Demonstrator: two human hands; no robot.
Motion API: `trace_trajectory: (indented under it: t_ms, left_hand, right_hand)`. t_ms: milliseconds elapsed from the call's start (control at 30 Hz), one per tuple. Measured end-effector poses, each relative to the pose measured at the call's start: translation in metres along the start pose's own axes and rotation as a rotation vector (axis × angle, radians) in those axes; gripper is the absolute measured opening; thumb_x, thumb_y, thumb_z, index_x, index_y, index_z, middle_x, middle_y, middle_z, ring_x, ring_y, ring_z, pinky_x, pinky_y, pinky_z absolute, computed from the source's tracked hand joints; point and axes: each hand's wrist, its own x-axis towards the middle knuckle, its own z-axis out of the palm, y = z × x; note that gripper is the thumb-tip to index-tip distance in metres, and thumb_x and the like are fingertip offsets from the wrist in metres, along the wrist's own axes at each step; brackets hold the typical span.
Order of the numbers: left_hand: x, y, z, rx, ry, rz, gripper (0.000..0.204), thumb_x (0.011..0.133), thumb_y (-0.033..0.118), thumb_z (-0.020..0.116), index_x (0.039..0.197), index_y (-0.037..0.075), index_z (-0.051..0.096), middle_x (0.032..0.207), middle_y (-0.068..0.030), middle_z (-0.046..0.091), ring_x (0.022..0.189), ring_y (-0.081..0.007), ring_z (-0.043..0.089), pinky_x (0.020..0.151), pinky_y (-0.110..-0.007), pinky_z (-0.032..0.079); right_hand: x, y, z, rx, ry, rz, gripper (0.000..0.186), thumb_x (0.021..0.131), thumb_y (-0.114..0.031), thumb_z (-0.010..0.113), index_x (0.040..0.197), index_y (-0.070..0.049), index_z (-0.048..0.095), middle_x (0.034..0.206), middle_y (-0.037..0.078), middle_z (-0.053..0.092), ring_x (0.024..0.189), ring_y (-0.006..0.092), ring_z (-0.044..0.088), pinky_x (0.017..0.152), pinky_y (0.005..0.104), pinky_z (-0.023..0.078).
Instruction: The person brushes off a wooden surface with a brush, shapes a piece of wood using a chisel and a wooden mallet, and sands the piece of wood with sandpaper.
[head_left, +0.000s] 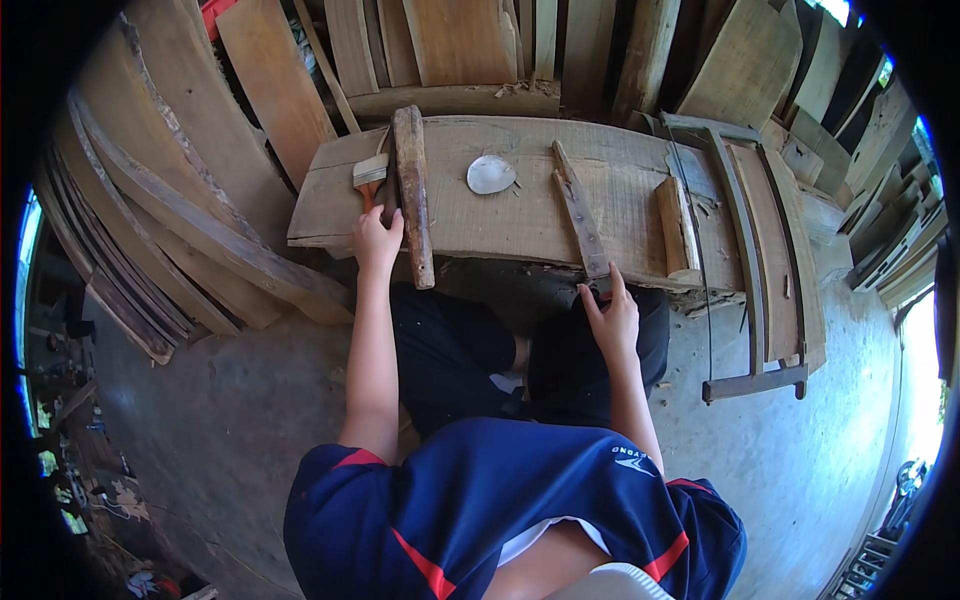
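Note:
At the left end of the plank bench, my left hand (378,242) is closed at the handle of a paintbrush (370,172) with pale bristles and an orange-brown handle. Just right of it, a thick, worn wooden bar (411,190) lies across the bench and past its front edge. My right hand (614,322) is open at the front edge, thumb and forefinger spread about the near end of a narrow wooden strip (580,215) with holes in it. Whether those fingers touch the strip, I cannot tell. A whitish round dish (491,174) sits between the bar and the strip.
The broad plank bench (520,220) spans in front of my knees. To the right lie a wood block (677,228) and a frame saw (735,230) jutting over the front edge. Boards (460,40) lean behind, and curved slabs (180,190) stand at left. Wood chips are scattered about.

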Motion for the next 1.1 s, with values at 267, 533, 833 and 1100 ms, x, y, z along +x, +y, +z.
trace_trajectory:
  t_ms: [267, 533, 833, 1100]
  left_hand:
    - [0.028, 0.0, -0.012, -0.177, -0.241, -0.243, 0.041, 0.076, 0.036, 0.066, 0.092, 0.0, 0.054, 0.079, -0.0138, 0.063, 0.072, -0.0262, 0.063, 0.06, -0.036, 0.051]
    - [-0.076, 0.064, -0.081, -1.492, -0.469, -0.398, 0.024, 0.083, 0.021, 0.058, 0.096, 0.004, 0.048, 0.073, -0.007, 0.055, 0.06, -0.0141, 0.054, 0.05, -0.026, 0.043]
    - [-0.197, 0.134, -0.019, -1.308, -0.979, -0.432, 0.01, 0.079, 0.005, 0.059, 0.086, 0.005, 0.051, 0.062, -0.003, 0.051, 0.052, -0.0121, 0.052, 0.047, -0.024, 0.041]
    - [-0.195, 0.148, -0.013, -1.308, -0.387, -0.121, 0.029, 0.078, 0.016, 0.067, 0.099, 0.0, 0.054, 0.079, -0.0063, 0.06, 0.082, -0.0145, 0.061, 0.068, -0.025, 0.047]
  right_hand:
    - [-0.008, -0.002, -0.003, 0.108, -0.011, 0.001, 0.066, 0.08, -0.033, 0.068, 0.132, -0.003, 0.041, 0.074, 0.012, 0.062, 0.059, 0.0226, 0.06, 0.057, 0.0322, 0.049]
    - [-0.021, -0.019, -0.005, 0.519, 0.119, 0.078, 0.039, 0.087, -0.017, 0.063, 0.122, -0.002, 0.052, 0.067, 0.003, 0.06, 0.055, 0.0068, 0.056, 0.053, 0.0205, 0.045]
    - [-0.007, -0.104, 0.015, 1.044, -0.753, 0.443, 0.028, 0.089, -0.029, 0.06, 0.096, -0.003, 0.057, 0.082, 0.009, 0.064, 0.076, 0.0142, 0.061, 0.072, 0.0257, 0.048]
    - [-0.013, -0.139, -0.012, 1.081, -0.437, -0.081, 0.019, 0.09, -0.02, 0.059, 0.092, -0.002, 0.054, 0.079, 0.005, 0.062, 0.074, 0.0096, 0.056, 0.072, 0.0249, 0.046]
